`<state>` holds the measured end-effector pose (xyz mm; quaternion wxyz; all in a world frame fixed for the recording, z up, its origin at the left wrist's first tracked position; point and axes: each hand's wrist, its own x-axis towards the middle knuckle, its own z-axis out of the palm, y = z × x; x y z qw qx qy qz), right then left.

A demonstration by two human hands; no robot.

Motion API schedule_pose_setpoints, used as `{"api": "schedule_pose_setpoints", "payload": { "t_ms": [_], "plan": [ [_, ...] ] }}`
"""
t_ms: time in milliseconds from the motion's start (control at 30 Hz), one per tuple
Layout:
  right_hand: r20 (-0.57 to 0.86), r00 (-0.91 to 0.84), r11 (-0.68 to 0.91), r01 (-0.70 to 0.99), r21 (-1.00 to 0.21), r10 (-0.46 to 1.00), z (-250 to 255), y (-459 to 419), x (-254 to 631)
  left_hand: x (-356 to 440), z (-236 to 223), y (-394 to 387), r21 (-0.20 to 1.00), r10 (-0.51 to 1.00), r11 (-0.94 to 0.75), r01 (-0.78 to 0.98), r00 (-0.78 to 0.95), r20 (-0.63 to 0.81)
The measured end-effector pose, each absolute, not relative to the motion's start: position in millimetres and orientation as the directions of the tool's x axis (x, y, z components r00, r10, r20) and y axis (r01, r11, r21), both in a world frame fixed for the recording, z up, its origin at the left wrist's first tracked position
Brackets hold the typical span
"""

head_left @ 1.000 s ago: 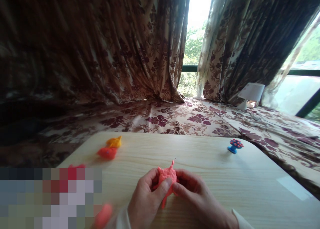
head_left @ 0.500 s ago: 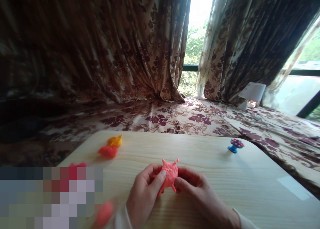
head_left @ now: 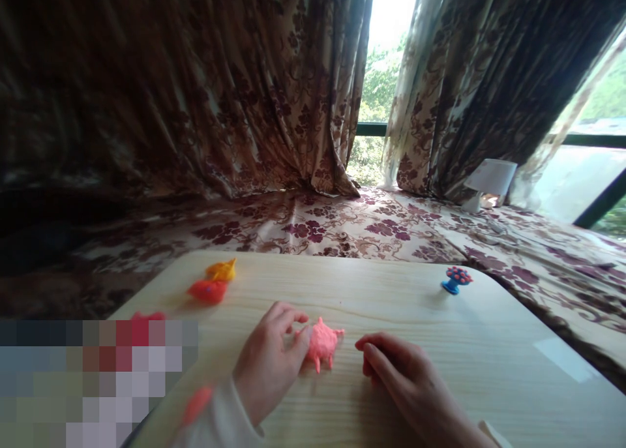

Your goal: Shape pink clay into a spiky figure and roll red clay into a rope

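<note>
A pink clay figure (head_left: pixel 323 345) with small spikes and legs rests on the light wooden table (head_left: pixel 464 350) near its front middle. My left hand (head_left: pixel 271 363) sits just left of it, thumb and fingertips closed against the figure's side. My right hand (head_left: pixel 403 379) lies on the table a short way to the figure's right, apart from it, fingers loosely extended and holding nothing.
An orange-red clay piece (head_left: pixel 209 291) and a yellow one (head_left: pixel 221 270) lie at the table's back left. A small blue clay mushroom (head_left: pixel 454 280) stands at the back right. A pink clay lump (head_left: pixel 198 405) lies near my left sleeve. Floral cloth and curtains lie beyond, with a white lamp (head_left: pixel 489 182).
The pink figure, held up between both hands before, now sits on the table. My right hand has let go and drawn off to the right; my left hand still touches it.
</note>
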<state>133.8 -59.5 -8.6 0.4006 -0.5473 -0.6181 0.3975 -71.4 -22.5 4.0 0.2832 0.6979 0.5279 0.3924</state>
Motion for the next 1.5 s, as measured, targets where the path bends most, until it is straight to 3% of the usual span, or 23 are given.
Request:
{"api": "schedule_pose_setpoints", "payload": {
  "t_ms": [133, 333, 700, 900, 1100, 1233, 1333, 1433, 1500],
  "plan": [
    [0.077, -0.092, 0.108, 0.410, -0.906, 0.993, -9, -59, 132, -78, 4, -17, 0.725, 0.910, -0.391, 0.568, 0.119, 0.397],
    [0.086, -0.118, 0.129, 0.436, -0.890, 0.989, -12, -60, 134, -73, 7, -26, 0.530, 0.798, -0.596, 0.603, 0.378, 0.469],
    [0.087, -0.119, 0.131, 0.441, -0.888, 0.989, -12, -59, 134, -71, 6, -29, 0.481, 0.813, -0.579, 0.658, 0.423, 0.400],
    [0.093, -0.119, 0.137, 0.444, -0.886, 0.989, -15, -59, 135, -76, 5, -23, 0.503, 0.834, -0.531, 0.682, 0.316, 0.452],
    [0.105, -0.127, 0.152, 0.458, -0.876, 0.986, -15, -60, 134, -71, 5, -28, 0.444, 0.878, -0.469, 0.764, 0.346, 0.331],
    [0.104, -0.127, 0.150, 0.438, -0.887, 0.986, -17, -60, 134, -65, 6, -30, 0.534, 0.896, -0.439, 0.722, 0.306, 0.322],
    [0.144, -0.115, 0.180, 0.431, -0.884, 0.983, -15, -59, 134, -63, 8, -30, 0.693, 0.930, -0.367, 0.621, 0.213, 0.301],
    [0.162, -0.114, 0.192, 0.362, -0.912, 0.980, -12, -60, 132, -60, 11, -32, 0.943, 0.967, -0.201, 0.265, 0.208, 0.147],
    [0.122, -0.142, 0.155, 0.255, -0.955, 0.982, -11, -62, 129, -57, 12, -34, 0.999, 0.962, -0.030, -0.019, 0.272, 0.034]
  ]
}}
